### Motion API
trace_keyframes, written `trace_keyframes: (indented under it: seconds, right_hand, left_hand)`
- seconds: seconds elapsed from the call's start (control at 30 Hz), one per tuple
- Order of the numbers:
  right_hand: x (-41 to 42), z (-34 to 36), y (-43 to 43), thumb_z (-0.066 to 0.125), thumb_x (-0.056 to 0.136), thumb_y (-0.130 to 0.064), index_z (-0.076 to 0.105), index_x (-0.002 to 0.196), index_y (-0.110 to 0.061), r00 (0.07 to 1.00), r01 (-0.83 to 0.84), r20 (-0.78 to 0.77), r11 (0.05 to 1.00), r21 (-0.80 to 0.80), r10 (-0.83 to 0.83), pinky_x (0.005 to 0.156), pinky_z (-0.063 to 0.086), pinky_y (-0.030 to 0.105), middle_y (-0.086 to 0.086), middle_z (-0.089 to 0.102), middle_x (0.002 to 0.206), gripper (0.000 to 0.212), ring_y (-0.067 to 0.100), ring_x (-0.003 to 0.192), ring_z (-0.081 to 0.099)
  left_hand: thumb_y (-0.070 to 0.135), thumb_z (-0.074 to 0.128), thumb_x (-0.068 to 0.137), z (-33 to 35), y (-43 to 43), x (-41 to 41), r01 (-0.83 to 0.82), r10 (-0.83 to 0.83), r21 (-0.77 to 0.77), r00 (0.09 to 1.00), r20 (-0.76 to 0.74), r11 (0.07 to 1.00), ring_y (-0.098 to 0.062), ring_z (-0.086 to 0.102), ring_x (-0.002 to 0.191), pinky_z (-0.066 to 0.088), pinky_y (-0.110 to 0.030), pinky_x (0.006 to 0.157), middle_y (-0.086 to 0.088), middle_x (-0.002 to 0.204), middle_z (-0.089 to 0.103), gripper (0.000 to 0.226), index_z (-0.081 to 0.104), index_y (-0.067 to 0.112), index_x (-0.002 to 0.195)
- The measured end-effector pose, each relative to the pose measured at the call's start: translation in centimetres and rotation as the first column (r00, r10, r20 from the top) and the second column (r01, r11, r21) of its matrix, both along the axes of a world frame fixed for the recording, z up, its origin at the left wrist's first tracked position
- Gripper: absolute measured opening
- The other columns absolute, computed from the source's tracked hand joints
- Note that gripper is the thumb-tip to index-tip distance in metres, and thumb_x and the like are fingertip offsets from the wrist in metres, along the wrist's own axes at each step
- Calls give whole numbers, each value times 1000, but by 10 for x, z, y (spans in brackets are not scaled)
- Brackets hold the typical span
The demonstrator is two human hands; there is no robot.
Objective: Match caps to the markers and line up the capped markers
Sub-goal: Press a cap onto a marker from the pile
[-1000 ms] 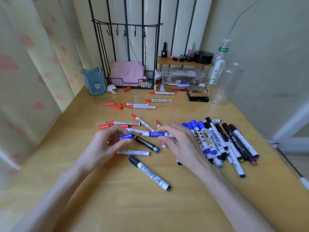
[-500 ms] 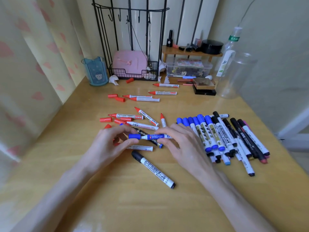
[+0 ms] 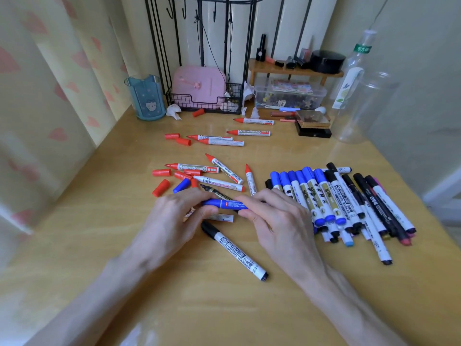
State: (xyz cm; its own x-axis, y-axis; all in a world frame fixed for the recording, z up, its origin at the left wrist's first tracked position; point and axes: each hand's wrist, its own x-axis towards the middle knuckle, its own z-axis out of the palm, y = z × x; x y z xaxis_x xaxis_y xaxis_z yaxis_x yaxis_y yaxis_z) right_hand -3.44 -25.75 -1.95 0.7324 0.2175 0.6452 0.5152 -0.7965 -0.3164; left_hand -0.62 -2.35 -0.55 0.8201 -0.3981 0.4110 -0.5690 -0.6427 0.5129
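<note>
Wooden desk (image 3: 224, 308) fills my view, with the blue marker (image 3: 225, 204) held level at its centre. My left hand (image 3: 174, 221) pinches its cap end, my right hand (image 3: 277, 221) its barrel, fingers closed. Right of it lie the capped markers (image 3: 324, 196) in a row; behind it, uncapped red markers (image 3: 219, 168) and loose red caps (image 3: 162, 172).

"whiteboard marker" on the black-capped marker (image 3: 234, 251) nearest the camera, "whiteboard" on the uncapped red marker (image 3: 192, 168) in the middle cluster, on a white-barrelled marker (image 3: 220, 184) below it, and on a far red marker (image 3: 249, 132)
</note>
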Motion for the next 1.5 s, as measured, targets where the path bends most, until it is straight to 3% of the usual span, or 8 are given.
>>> trace_keyframes:
  seconds: [0.2,0.3,0.43,0.6,0.7,0.83,1.07,1.5]
  right_hand:
    - [1,-6,3,63,99,-26,78,112,-22,999,23,43,999,30,-25,59,48,38,-11,67,90,20,17,78,63]
    - [-1,-6,4,65,99,-25,78,112,-22,999,28,39,998,50,-30,59,48,38,-13,67,91,19,15,78,63]
    - [-4,-3,3,66,98,-30,76,114,-26,999,44,-27,999,-17,-44,57,46,37,-10,65,87,20,16,74,60]
    - [-2,11,-2,71,95,-36,76,108,-28,998,56,-22,987,-149,-60,70,43,33,-13,69,90,16,12,78,57]
    - [0,8,-5,76,92,-35,77,102,-25,998,26,-54,988,-152,-35,75,44,36,-12,68,92,14,16,81,61]
    - [3,14,-15,78,89,-33,77,100,-26,972,182,-146,983,-38,-185,64,45,32,-10,61,77,13,16,69,54]
    - [22,21,-59,66,96,-39,68,119,-22,792,558,-202,818,-143,-576,61,39,33,-1,70,88,28,28,85,65]
    - [28,14,-63,68,93,-31,71,115,-15,778,601,-106,782,-162,-620,63,40,34,5,67,87,27,29,86,60]
  left_hand:
    - [32,56,101,-11,-6,5,5,-1,-27,989,146,1000,17,45,80,34,-6,84,23,89,53,25,74,16,107]
    - [30,57,101,-15,-8,8,13,-6,-35,979,203,999,11,42,78,33,-4,82,23,89,53,26,75,13,107]
    - [30,60,102,-19,-4,6,50,-41,-59,989,144,997,20,49,83,35,-3,80,31,90,54,21,75,16,110]
    - [22,64,101,-24,-9,10,73,-65,-156,996,60,985,10,58,89,38,-7,76,33,99,61,13,70,21,113]
    - [25,66,101,-27,-14,9,54,-44,-202,998,52,978,0,62,94,42,-12,75,23,106,64,24,67,24,125]
    - [30,65,103,-27,-18,12,12,-4,-277,1000,30,961,-17,65,98,52,-34,72,10,110,62,39,57,26,141]
    - [31,62,101,-30,-21,13,33,-27,-207,999,32,978,-21,63,98,51,-38,74,9,106,62,34,61,26,135]
    - [29,61,100,-32,-21,16,22,-13,-157,998,62,987,-17,61,101,50,-35,75,11,103,60,30,65,24,129]
